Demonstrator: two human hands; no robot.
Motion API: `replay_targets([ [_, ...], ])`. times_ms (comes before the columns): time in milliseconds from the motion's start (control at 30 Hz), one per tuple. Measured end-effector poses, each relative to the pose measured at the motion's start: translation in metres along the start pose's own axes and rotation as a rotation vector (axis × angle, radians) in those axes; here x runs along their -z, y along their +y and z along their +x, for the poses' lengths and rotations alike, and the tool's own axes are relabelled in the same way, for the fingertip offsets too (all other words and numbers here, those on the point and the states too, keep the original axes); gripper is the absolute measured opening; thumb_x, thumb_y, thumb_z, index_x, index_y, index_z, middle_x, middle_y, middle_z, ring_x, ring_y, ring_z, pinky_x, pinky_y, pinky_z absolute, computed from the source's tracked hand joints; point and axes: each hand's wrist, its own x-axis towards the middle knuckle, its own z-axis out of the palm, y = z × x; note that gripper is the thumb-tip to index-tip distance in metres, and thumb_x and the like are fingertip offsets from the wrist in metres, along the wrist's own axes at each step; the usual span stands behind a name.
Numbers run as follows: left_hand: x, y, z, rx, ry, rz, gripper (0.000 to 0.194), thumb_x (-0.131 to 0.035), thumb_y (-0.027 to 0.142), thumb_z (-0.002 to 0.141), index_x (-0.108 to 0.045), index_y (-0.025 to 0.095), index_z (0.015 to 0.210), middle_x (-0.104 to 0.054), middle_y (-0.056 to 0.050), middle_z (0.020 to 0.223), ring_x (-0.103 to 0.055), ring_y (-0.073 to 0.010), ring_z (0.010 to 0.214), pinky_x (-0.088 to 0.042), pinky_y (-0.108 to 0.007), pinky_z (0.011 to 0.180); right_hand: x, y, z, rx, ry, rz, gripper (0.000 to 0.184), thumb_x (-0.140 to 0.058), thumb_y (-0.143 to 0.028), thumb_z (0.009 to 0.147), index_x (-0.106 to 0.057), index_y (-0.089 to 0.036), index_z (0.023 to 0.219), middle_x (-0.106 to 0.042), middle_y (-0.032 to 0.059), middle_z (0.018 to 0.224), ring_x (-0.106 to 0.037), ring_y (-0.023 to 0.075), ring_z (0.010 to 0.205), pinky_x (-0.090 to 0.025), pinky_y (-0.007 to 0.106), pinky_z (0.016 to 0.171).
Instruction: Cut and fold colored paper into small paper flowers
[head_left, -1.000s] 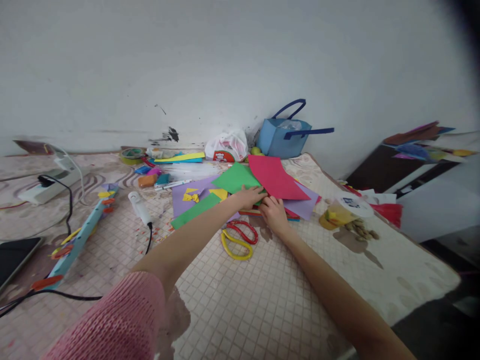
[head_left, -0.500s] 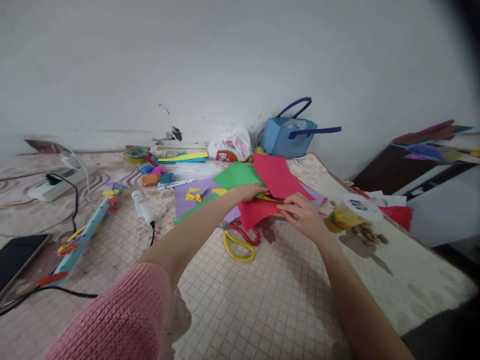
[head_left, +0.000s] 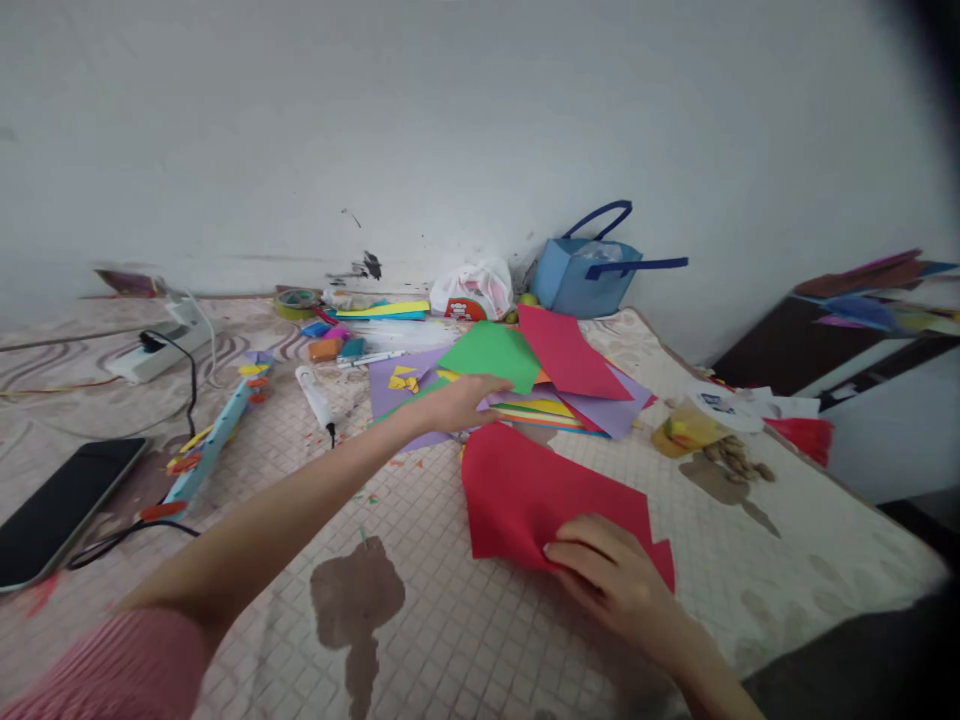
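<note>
My right hand pinches the near edge of a red sheet of paper, which is bent and lifted above the table in front of me. My left hand is closed on the left edge of a pile of coloured paper, thumb below and fingers on top. In that pile lie a green sheet, another red sheet and a purple sheet, fanned unevenly. The scissors seen earlier are hidden now, apparently behind the lifted red sheet.
A white glue gun, a decorated light-blue strip, a phone and a power strip lie left. A lidded plastic tub stands right. Behind are a blue bag and a white plastic bag.
My right hand has pulled a red sheet out of the pile toward me, over the scissors. My left hand has shifted left and slightly down, staying at the pile.
</note>
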Motion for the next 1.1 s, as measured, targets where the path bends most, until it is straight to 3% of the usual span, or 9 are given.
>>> replay_targets([
  [100,-0.011,0.036,-0.07,0.012,0.06,-0.132,0.044,-0.052,0.035,0.085,-0.047,0.022,0.127,-0.058,-0.009,0.126,-0.054,-0.0193,0.114,-0.042,-0.033,0.096,-0.022,-0.025,-0.009,-0.156,-0.086,0.04,0.031,-0.052,-0.012,0.079,-0.056,-0.029,0.105,-0.068,0.006,0.094,-0.065,0.023,0.084,-0.054,0.039,0.07],
  [200,-0.043,0.075,-0.127,-0.037,0.026,-0.187,0.08,-0.067,0.043,0.072,-0.028,0.025,0.14,-0.044,-0.013,0.139,-0.042,-0.0244,0.127,-0.038,-0.04,0.101,-0.043,-0.047,-0.006,-0.268,-0.142,0.121,0.037,-0.051,-0.01,0.076,-0.05,-0.026,0.109,-0.068,0.006,0.092,-0.065,0.0231,0.078,-0.054,0.038,0.065],
  [267,-0.067,0.095,-0.149,-0.045,0.049,-0.097,0.092,-0.068,0.041,0.07,-0.016,0.022,0.144,-0.035,-0.016,0.145,-0.032,-0.0277,0.134,-0.031,-0.049,0.106,-0.05,-0.061,0.001,-0.32,-0.137,0.167,0.034,-0.049,-0.011,0.076,-0.049,-0.025,0.107,-0.067,0.0053,0.087,-0.066,0.0225,0.073,-0.054,0.037,0.062],
  [333,-0.084,0.104,-0.16,0.031,0.127,0.019,0.084,-0.062,0.031,0.075,-0.015,0.018,0.144,-0.038,-0.016,0.143,-0.03,-0.0257,0.135,-0.025,-0.052,0.109,-0.049,-0.075,0.011,-0.372,-0.115,0.228,0.03,-0.05,-0.013,0.078,-0.048,-0.025,0.105,-0.066,0.0035,0.081,-0.065,0.0209,0.068,-0.053,0.035,0.06],
  [467,-0.091,0.097,-0.17,0.072,0.308,0.077,0.053,-0.051,0.017,0.081,-0.038,0.016,0.132,-0.055,-0.011,0.13,-0.044,-0.0196,0.125,-0.028,-0.044,0.11,-0.027,-0.085,0.025,-0.329,-0.215,0.432,0.037,-0.058,-0.022,0.08,-0.046,-0.028,0.114,-0.064,0.0019,0.085,-0.064,0.0177,0.072,-0.053,0.031,0.064],
  [533,-0.084,0.09,-0.179,0.008,0.376,0.09,0.033,-0.045,0.015,0.086,-0.054,0.021,0.117,-0.062,-0.006,0.121,-0.049,-0.0178,0.12,-0.027,-0.043,0.11,-0.016,-0.075,0.026,-0.32,-0.206,0.449,0.034,-0.054,-0.025,0.084,-0.046,-0.029,0.117,-0.064,0.0033,0.091,-0.063,0.0175,0.08,-0.053,0.032,0.072],
  [600,-0.075,0.083,-0.19,-0.022,0.397,0.101,0.029,-0.042,0.015,0.088,-0.058,0.021,0.111,-0.063,-0.005,0.12,-0.051,-0.0172,0.118,-0.03,-0.042,0.108,-0.013,-0.055,0.023,-0.388,-0.142,0.363,0.028,-0.05,-0.029,0.087,-0.048,-0.028,0.114,-0.063,0.0046,0.091,-0.063,0.0187,0.082,-0.052,0.034,0.073],
  [833,-0.059,0.074,-0.219,-0.252,0.276,0.169,0.024,-0.042,0.018,0.092,-0.059,0.02,0.109,-0.06,-0.006,0.124,-0.044,-0.0181,0.125,-0.032,-0.039,0.107,-0.064,0.018,0.016,-0.484,-0.073,0.165,0.031,-0.065,-0.034,0.073,-0.053,-0.019,0.099,-0.061,0.0074,0.094,-0.06,0.0203,0.077,-0.048,0.034,0.068],
  [1100,-0.064,0.068,-0.236,-0.304,0.22,0.408,0.026,-0.041,0.016,0.093,-0.057,0.017,0.112,-0.061,-0.006,0.123,-0.05,-0.0185,0.118,-0.04,-0.036,0.098,-0.082,0.019,0.022,-0.654,-0.163,0.445,0.032,-0.067,-0.032,0.068,-0.048,-0.02,0.092,-0.051,-0.0079,0.055,-0.05,0.0128,0.05,-0.036,0.024,0.052],
])
